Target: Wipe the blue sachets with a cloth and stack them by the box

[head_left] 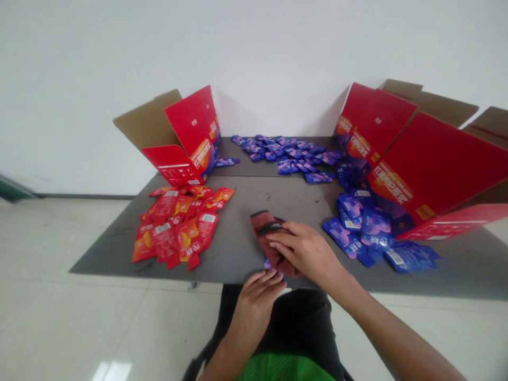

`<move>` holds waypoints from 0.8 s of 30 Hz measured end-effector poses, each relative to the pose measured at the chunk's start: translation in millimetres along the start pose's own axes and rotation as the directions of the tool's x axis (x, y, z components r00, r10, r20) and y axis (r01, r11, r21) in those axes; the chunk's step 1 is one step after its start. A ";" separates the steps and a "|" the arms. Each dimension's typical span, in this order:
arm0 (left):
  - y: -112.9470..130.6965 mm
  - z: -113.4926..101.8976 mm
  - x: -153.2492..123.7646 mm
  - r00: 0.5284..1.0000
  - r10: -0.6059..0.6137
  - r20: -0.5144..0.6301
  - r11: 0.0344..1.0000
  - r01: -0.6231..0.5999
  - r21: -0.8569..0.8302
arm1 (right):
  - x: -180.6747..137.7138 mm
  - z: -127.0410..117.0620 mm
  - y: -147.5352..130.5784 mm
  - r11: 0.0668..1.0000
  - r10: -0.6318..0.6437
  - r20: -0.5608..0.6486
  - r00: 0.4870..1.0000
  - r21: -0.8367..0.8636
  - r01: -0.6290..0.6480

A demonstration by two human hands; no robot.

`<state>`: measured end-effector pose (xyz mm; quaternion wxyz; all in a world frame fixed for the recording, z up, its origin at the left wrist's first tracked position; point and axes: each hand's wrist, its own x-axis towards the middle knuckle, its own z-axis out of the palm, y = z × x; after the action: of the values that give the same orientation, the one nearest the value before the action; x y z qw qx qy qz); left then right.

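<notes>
My right hand [309, 251] is closed on a folded reddish-brown cloth [264, 225] with dark edging, near the front edge of the table. Under the cloth lies a small purple sachet [267, 263], mostly hidden by the cloth and my fingers. At the table's edge, my left hand [259, 296] has its fingers pressed together on the near end of that sachet. To the left is a heap of red and orange sachets [177, 225]. On the right, a loose pile of purple sachets [359, 225] lies beside my right forearm.
An open red carton [186, 137] stands at the back left. Larger open red cartons [420, 174] stand along the right. Between them, many purple sachets [289, 151] are spread at the back of the grey table [273, 190], against the white wall.
</notes>
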<state>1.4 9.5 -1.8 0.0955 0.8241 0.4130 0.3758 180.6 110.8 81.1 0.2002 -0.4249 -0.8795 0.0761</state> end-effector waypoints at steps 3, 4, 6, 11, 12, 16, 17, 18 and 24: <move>1.4 -1.1 1.7 0.999 -0.037 -0.005 0.999 0.037 -0.027 | -15.8 15.4 -10.6 0.999 -0.045 0.109 0.993 0.016 0.044; 1.3 -1.6 1.8 1.000 -0.028 -0.002 0.999 0.028 -0.028 | -12.5 21.5 -6.2 0.999 -0.043 0.112 0.993 0.019 0.041; 0.5 -2.0 1.2 1.000 0.004 0.013 1.000 -0.004 -0.018 | 5.7 29.8 11.8 1.000 0.000 0.085 0.996 0.002 0.000; -2.6 0.2 -1.8 1.000 0.015 0.010 1.000 -0.015 -0.004 | 48.4 11.5 42.7 0.989 0.123 -0.029 0.992 -0.080 -0.125; -2.8 0.7 -2.1 1.000 0.019 0.002 1.000 -0.019 -0.007 | 45.6 4.6 38.0 0.991 0.110 -0.067 0.992 -0.062 -0.114; -0.9 0.9 -1.0 1.000 -0.007 -0.004 1.000 0.007 -0.026 | 3.6 -6.9 -2.6 0.999 0.029 -0.039 0.999 -0.022 -0.030; -0.1 0.4 -0.2 1.000 -0.027 0.004 0.999 0.027 -0.036 | -7.2 -3.6 -11.3 1.000 0.013 0.016 1.000 -0.029 -0.013; 0.5 -0.2 0.6 0.999 -0.043 0.013 0.998 0.044 -0.046 | -15.0 2.0 -16.7 0.999 0.001 0.064 0.998 -0.032 0.001; -0.9 -2.6 1.3 1.000 0.022 0.006 1.000 -0.022 -0.020 | 21.2 32.3 20.2 0.996 0.062 0.065 0.996 -0.073 -0.058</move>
<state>-0.5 10.6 0.4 0.1009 0.8287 0.3997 0.3786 169.8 141.1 51.7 0.1527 -0.4552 -0.8748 0.0652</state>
